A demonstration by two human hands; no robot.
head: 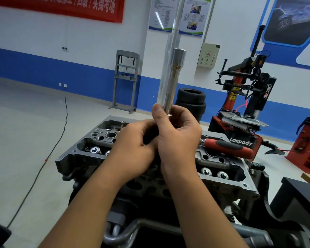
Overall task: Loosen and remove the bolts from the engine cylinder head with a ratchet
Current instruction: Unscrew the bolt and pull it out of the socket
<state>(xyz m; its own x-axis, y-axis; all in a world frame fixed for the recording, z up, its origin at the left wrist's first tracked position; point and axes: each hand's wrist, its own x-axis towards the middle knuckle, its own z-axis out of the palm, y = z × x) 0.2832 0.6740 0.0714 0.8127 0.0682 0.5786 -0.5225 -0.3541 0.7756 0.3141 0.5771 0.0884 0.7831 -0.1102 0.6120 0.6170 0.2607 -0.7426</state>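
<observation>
Hands [161, 140] hiding ratchet [227, 146] head, socket [172, 83] blurred

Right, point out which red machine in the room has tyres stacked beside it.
The red-and-black tyre changer behind the grey engine cylinder head: black tyres are stacked left of it. The red cabinet at right has none.

The cylinder head [89, 154] is dull grey cast metal with dark round holes and shiny silver valve caps. The long socket extension [170, 86] is bright chrome with a brownish stain near its collar. The ratchet handle [229, 147] is red with black inlay. The tyre machine [247, 108] is red and black with white lettering. The stacked tyres [191, 102] are black. The wall [43, 51] is white above a blue band; the banner [70, 6] is red with pale characters. The floor [25, 113] is pale grey.
</observation>
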